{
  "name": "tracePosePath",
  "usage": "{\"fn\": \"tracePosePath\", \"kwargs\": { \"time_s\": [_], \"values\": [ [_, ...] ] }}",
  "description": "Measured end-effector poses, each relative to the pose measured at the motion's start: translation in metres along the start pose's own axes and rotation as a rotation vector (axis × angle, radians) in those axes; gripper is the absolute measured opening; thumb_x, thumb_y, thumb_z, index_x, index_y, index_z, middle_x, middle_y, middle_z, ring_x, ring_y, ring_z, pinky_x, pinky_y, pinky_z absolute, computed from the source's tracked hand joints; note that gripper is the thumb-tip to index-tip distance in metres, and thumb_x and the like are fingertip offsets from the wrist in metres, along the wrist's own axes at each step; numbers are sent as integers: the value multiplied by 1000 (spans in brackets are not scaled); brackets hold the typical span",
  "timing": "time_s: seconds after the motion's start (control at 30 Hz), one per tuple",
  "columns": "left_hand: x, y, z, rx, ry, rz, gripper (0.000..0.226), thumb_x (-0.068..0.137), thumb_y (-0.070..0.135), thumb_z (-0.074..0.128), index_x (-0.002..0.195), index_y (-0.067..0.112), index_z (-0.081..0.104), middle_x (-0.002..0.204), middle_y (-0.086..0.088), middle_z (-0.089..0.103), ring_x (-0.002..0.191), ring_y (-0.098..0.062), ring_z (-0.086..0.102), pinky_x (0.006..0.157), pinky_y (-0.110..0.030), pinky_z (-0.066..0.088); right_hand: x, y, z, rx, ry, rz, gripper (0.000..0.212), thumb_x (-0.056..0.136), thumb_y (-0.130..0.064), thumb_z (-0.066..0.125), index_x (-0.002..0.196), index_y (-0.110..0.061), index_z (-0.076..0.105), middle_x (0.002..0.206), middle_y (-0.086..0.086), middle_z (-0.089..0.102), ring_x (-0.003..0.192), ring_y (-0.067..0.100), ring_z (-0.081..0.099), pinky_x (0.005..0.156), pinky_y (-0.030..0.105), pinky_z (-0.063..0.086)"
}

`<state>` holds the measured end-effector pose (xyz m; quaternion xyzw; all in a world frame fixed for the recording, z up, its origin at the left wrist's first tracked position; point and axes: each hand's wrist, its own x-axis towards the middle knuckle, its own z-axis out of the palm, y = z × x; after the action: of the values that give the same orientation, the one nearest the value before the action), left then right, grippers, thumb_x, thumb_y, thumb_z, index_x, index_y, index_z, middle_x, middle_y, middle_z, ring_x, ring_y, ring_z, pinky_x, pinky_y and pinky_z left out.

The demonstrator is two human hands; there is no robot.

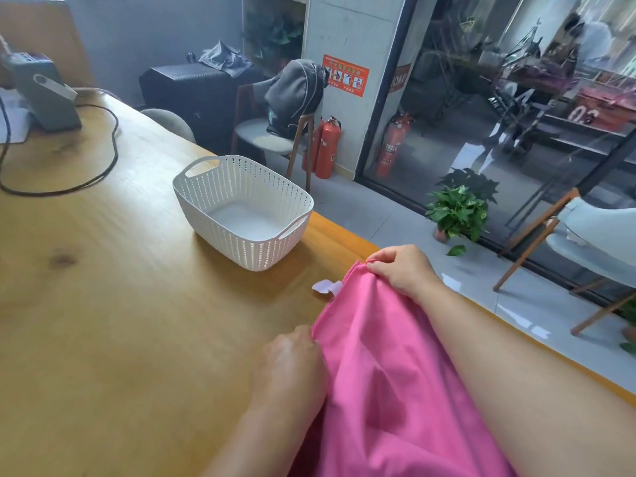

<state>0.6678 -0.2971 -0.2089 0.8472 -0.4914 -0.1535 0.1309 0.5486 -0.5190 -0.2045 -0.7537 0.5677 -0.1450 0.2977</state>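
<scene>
Both hands, left hand and right hand, on pink cloth.

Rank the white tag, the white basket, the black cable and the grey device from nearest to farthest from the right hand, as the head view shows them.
1. White tag: just left of the right hand, at the edge of the pink cloth.
2. White basket: farther up the table, near its right edge.
3. Black cable: well to the left.
4. Grey device: far left end.
</scene>
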Motion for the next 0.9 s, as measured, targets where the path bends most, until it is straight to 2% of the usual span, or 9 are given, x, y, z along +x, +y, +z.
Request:
{"fn": "tracePosePath", "kwargs": {
  "time_s": [0.07,0.13,0.27,0.37,0.47,0.53,0.63,0.9],
  "values": [
    [0,-1,-1,12,-10,-3,19,99,22,36,100,19,55,103,-3,65,97,-25,63,69,-29,37,1,0,4,45,-1,5,3,82,-28,79,84,-27,77,89,-9,74,94,10,65,87,26,48],
    [0,-3,-3,12,-33,-17,18,98,18,37,100,18,55,104,-3,65,98,-25,62,68,-28,35,2,0,6,83,6,12,9,78,-31,82,77,-27,74,85,-11,72,90,10,65,86,27,50],
    [-5,-5,-13,-2,-38,-28,16,97,19,37,95,20,53,100,-2,64,96,-25,62,65,-28,35,1,-11,7,220,-10,14,9,86,-31,75,91,-24,77,91,-6,72,87,12,64,84,28,50],
    [-11,-3,-24,-40,-9,-25,15,93,27,41,80,21,44,93,-3,64,85,-26,59,64,-27,34,1,-17,4,377,-96,67,9,90,-28,72,91,-20,76,89,0,73,77,13,64,73,27,54],
    [-13,-7,-25,-52,-31,-24,18,91,27,43,75,20,43,86,-2,62,76,-24,51,63,-27,34,3,-15,6,292,-95,73,9,80,-31,81,83,-23,78,86,-3,75,81,14,66,80,32,53],
    [-13,-13,-22,5,-79,-17,13,93,24,43,84,21,52,96,-2,65,86,-24,60,66,-27,37,3,-13,10,128,-85,52,12,76,-33,85,76,-24,77,83,-7,74,85,12,67,83,30,52],
    [-15,-21,-15,120,-124,3,19,96,22,42,106,21,58,106,0,64,100,-22,63,69,-27,37,1,-9,14,64,-59,50,15,74,-35,86,73,-24,76,81,-10,74,86,10,66,83,29,52],
    [-14,-23,-11,130,-117,5,22,98,22,38,112,21,55,107,0,63,99,-21,61,70,-28,37,1,-12,13,19,-62,6,9,86,-30,76,77,-29,74,87,-9,71,93,14,65,89,32,50]
  ]
}}
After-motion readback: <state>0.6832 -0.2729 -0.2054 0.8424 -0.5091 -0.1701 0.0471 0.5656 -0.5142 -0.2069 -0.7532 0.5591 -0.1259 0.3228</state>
